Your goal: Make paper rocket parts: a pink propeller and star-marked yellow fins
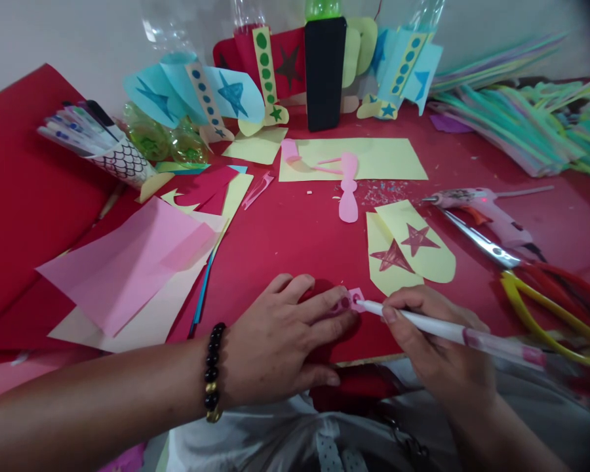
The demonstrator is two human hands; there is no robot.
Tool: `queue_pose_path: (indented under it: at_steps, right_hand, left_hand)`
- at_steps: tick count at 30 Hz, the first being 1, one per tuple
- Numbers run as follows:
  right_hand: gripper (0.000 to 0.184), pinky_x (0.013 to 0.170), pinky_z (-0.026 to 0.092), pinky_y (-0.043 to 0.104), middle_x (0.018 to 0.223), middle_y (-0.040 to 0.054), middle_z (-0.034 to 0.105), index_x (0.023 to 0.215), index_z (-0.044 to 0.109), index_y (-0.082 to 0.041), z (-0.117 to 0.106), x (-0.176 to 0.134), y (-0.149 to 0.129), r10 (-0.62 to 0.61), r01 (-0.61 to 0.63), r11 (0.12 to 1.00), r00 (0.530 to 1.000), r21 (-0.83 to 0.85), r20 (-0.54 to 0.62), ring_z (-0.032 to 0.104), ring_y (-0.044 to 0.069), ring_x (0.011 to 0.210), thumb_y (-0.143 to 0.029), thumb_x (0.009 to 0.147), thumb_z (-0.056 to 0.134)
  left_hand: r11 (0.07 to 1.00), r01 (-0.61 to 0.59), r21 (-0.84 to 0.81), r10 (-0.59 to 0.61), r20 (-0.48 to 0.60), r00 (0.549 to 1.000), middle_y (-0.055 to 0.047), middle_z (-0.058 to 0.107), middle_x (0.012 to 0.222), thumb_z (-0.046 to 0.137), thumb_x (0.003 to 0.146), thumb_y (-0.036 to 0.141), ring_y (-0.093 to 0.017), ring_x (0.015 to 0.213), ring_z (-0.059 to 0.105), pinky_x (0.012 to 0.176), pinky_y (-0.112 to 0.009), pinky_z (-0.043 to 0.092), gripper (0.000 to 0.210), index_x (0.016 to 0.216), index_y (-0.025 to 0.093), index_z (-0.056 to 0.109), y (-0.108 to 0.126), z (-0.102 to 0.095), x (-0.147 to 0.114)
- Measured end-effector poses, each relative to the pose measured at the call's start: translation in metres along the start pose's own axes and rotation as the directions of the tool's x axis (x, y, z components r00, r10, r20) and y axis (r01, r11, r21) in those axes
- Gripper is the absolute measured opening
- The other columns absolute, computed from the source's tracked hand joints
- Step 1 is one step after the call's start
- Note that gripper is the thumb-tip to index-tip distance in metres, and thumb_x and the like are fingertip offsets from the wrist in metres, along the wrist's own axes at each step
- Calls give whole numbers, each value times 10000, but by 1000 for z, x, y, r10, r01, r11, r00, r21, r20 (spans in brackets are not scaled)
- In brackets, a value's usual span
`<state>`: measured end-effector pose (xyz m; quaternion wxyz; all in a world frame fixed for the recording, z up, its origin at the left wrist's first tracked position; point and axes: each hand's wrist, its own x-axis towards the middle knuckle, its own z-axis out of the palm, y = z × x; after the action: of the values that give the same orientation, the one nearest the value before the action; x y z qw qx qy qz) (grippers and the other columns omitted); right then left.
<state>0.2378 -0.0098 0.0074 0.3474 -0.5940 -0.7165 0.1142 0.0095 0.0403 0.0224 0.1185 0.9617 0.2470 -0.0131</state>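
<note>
A small pink paper strip [356, 294] with dark dots lies near the table's front edge. My left hand [290, 328] rests flat over it, fingers stretched out, two of them pressing the strip down. Most of the strip is hidden under those fingers. My right hand [437, 341] is closed around a white felt-tip pen [423, 322], and the tip touches the strip's uncovered end beside a dot. Just beyond the right hand lie two pale yellow rounded paper pieces [413, 242] with red-brown stars. Farther back is a pink bow-shaped paper cutout [349, 196].
Scissors [501, 255] with red and yellow handles and a glue gun [486, 206] lie at right. Pink paper sheets [132, 255] and a pen cup [122, 160] are at left. Decorated bottles [177, 72] and a black phone-like slab [325, 72] stand behind. Pipe cleaners [526, 124] fill the back right.
</note>
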Motion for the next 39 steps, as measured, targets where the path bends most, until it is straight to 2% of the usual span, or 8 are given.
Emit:
queue_pose_path:
  at_steps: [4,14,24,35,39]
  right_hand:
    - [76,487,412,224,600,-45,598,796,593,-216,0,0,0,31,-31,999,999,-13,-17,533,98,480,-223,871,584]
    - [76,474,397,221,579,-53,578,788,590,-220,0,1,0,11,-11,1000,1000,-4,5,498,89,452,-209,864,594]
    - [73,502,406,223,628,-47,607,801,592,-219,1,-2,1,36,-37,999,999,-9,-32,540,94,500,-227,872,583]
    - [78,465,396,234,596,-43,601,785,594,-220,1,2,-1,-10,10,1000,1000,-24,1,520,100,453,-229,862,585]
    - [77,473,400,231,590,-46,596,788,591,-214,1,2,-1,4,-4,1000,1000,-24,-29,514,95,448,-218,864,585]
  left_hand:
    - [1000,-4,5,4,-11,1000,12,371,1529,424,904,676,-290,1208,389,964,-471,328,656,1455,324,376,0,0,0]
    - [1000,-3,-19,3,-5,1000,32,364,1536,397,908,685,-295,1200,379,963,-486,312,667,1462,313,366,0,1,0]
    - [1000,-9,-10,9,-12,1000,36,355,1540,410,903,685,-288,1205,375,957,-478,317,670,1458,311,374,0,1,0]
    - [1000,-9,-4,9,-18,1000,11,366,1534,413,906,678,-289,1208,378,967,-474,322,663,1456,309,387,-1,1,-1]
    - [1000,-13,-1,13,-28,1000,16,361,1536,419,898,685,-294,1211,374,966,-483,320,676,1458,308,384,-1,2,-1]
